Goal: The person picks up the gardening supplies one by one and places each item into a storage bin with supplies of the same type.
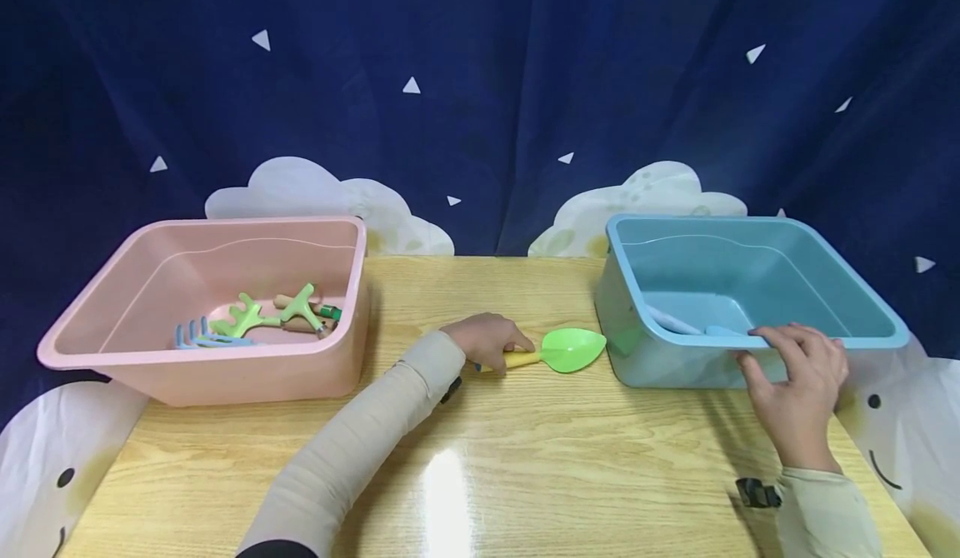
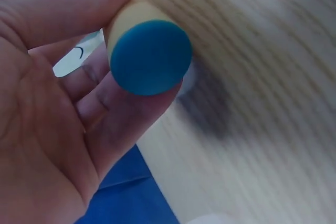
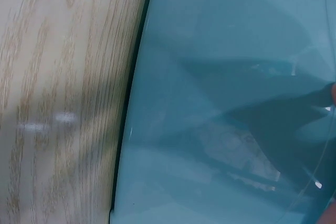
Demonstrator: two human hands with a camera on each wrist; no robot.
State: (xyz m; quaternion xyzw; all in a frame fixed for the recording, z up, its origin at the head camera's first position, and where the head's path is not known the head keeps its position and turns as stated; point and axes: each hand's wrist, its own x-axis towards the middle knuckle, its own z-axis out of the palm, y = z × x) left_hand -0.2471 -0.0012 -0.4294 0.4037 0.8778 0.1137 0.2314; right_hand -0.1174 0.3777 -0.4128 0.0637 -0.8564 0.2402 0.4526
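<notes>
In the head view, a toy trowel [image 1: 572, 350] with a leaf-shaped green blade and yellow handle lies on the table between two bins. My left hand [image 1: 489, 341] grips its handle, thumb on one side and fingers on the other. The handle's blue end cap [image 2: 151, 57] faces the camera in the left wrist view. At the near rim of the blue bin [image 1: 750, 366] is my right hand [image 1: 802, 383], its fingers over the edge and thumb outside. The right wrist view is mostly bin wall, with only bits of the hand at its right edge.
On the left stands a pink bin [image 1: 247, 379] holding a blue toy rake [image 1: 210, 337], green fork-like tools [image 1: 243, 318] and handles. Inside the blue bin lie a pale handle [image 1: 671, 321] and a light-blue piece [image 1: 722, 331]. A dark blue curtain [image 1: 480, 83] hangs behind the wooden table [image 1: 540, 458].
</notes>
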